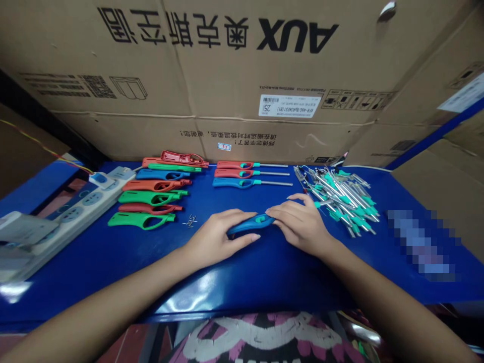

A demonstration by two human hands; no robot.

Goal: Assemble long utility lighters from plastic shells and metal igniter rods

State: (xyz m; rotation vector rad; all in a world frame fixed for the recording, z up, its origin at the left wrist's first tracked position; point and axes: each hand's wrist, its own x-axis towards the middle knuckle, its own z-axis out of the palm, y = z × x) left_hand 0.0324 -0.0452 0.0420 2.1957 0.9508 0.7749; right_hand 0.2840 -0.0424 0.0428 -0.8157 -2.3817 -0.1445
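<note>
Both hands grip a blue utility lighter point(249, 225) with a teal trigger, held over the blue table. My left hand point(219, 234) wraps round its handle end, thumb along the near side. The fingers of my right hand point(302, 224) close on its front end, where most of the metal tube is hidden; a short teal and silver piece shows past the knuckles. To the left lie several empty lighter shells point(141, 220) in green, red, orange and blue. Beyond my hands, three lighters with long metal tubes point(253, 174) rest in a row.
A heap of metal tubes with teal parts point(344, 201) spreads at the right. Small screws point(191, 221) lie left of my hands. A white power strip point(86, 206) runs along the left side. A large cardboard sheet point(212, 75) stands at the back. A blurred patch point(421, 244) covers something at far right.
</note>
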